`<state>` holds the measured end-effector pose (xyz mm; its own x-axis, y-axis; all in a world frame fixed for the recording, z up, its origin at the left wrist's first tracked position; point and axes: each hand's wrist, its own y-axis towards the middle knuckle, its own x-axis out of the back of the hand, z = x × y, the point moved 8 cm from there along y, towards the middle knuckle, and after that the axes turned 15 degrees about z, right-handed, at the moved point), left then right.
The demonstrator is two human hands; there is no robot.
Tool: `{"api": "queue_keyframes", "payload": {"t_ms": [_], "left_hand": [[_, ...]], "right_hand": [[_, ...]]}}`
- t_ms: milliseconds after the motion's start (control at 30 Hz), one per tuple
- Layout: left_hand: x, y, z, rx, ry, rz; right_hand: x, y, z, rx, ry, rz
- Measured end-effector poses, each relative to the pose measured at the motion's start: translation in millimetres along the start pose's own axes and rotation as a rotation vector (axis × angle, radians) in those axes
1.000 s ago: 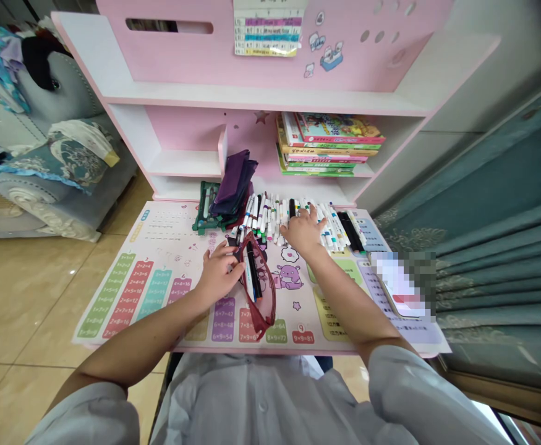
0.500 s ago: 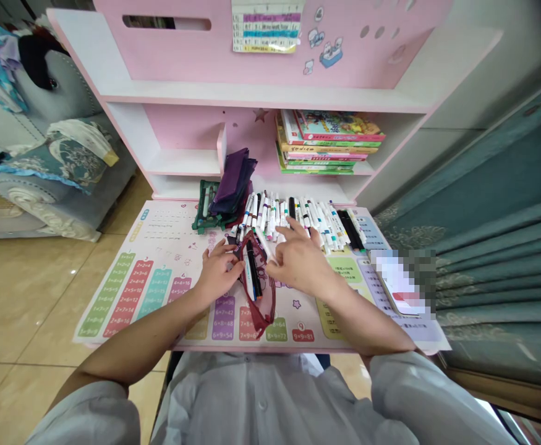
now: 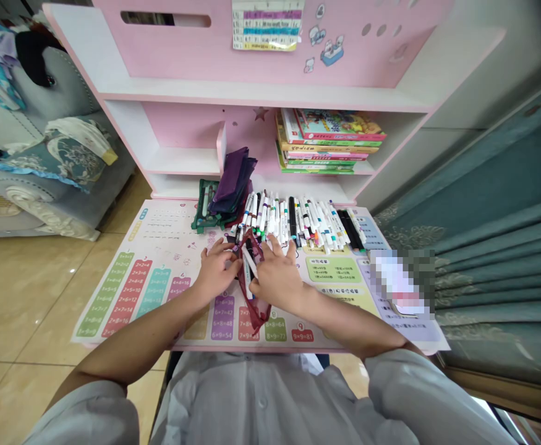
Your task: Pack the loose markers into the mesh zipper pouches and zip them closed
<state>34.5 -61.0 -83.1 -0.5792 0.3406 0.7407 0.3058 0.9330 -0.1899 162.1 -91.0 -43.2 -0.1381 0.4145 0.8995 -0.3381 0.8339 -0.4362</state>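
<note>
Though what my right hand [image 3: 277, 277] grips is unclear, my left hand [image 3: 215, 270] lies spread; I'd take that limp, light-looking mesh pouch [image 3: 254, 314], lower centre, by its rim.

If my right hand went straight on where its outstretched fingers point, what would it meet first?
Probably the white markers lying just ahead of your right hand, though its height above the desk is hard to judge.

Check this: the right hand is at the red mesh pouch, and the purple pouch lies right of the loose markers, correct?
Not quite: the purple pouch lies left of the loose markers, as the head view shows. The right hand is at the red mesh pouch, as you said.
</note>
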Motion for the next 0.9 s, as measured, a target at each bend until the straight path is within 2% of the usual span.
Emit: {"api": "queue_keyframes", "payload": {"t_ms": [300,667,800,900], "left_hand": [[-0.8,1,1,0.004,0.021,-0.005],[0.6,0,0,0.007,0.016,-0.012],[0.3,0,-1,0.015,0.004,0.0],[0.1,1,-1,0.019,-0.003,0.004]], "right_hand": [[-11,10,9,0.015,-0.024,0.098],[-8,9,6,0.047,0.024,0.029],[9,7,-11,0.043,0.12,-0.028],[31,10,-45,-0.035,0.225,-0.16]]}}
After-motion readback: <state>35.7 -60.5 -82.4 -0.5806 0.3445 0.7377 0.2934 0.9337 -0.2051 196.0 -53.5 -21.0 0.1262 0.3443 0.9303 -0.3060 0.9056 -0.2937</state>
